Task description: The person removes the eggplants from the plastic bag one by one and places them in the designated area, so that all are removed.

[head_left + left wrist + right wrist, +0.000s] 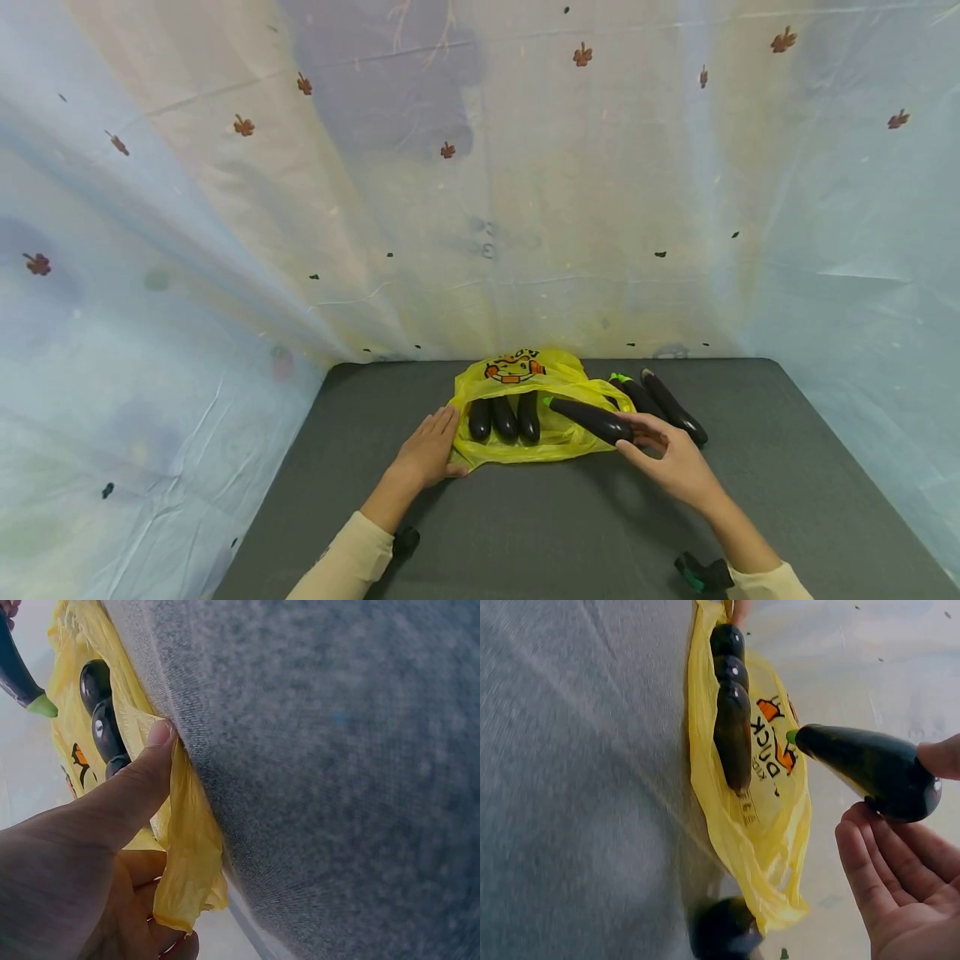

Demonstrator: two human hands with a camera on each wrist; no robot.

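Observation:
My right hand [675,462] pinches the blunt end of a dark eggplant [588,418] between thumb and fingers. Its green stem points left, over the mouth of a yellow plastic bag [558,364]. Three eggplants [504,418] lie side by side inside the bag, blunt ends toward me. At the bag's left edge rests my left hand [427,446], its fingers straight and the thumb spread apart. In the left wrist view this thumb [139,780] presses the bag's lower lip, while the other fingers are partly hidden behind the crumpled yellow corner [187,862].
More eggplants [672,407] lie on the dark grey table [540,533] right of the bag, beyond my right hand. A pale plastic sheet [525,208] with leaf prints hangs behind the table and along its sides. The bag has a printed orange cartoon [781,746].

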